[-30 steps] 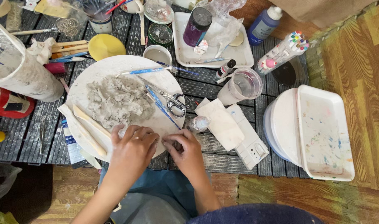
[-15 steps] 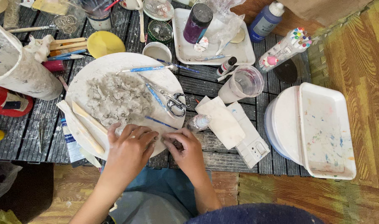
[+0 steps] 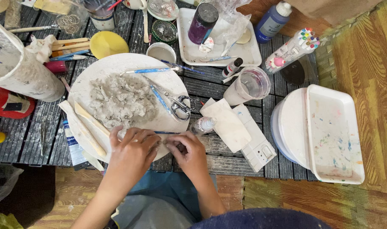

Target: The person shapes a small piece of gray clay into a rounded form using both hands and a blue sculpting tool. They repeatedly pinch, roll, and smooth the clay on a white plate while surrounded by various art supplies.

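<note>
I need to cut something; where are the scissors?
Head view: the scissors lie on the round white board's right side, between the grey clay and a folded paper.

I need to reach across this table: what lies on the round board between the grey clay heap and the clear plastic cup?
In the head view, scissors and a blue-handled tool lie between the clay heap and the cup.

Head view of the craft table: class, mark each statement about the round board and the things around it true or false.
1. Grey clay lies on the round board. True.
2. The scissors lie on the floor. False: they lie on the board.
3. Both hands, left and right, are at the board's near edge. True.
4. The yellow lid covers the clay. False: it sits beyond the board.
</note>
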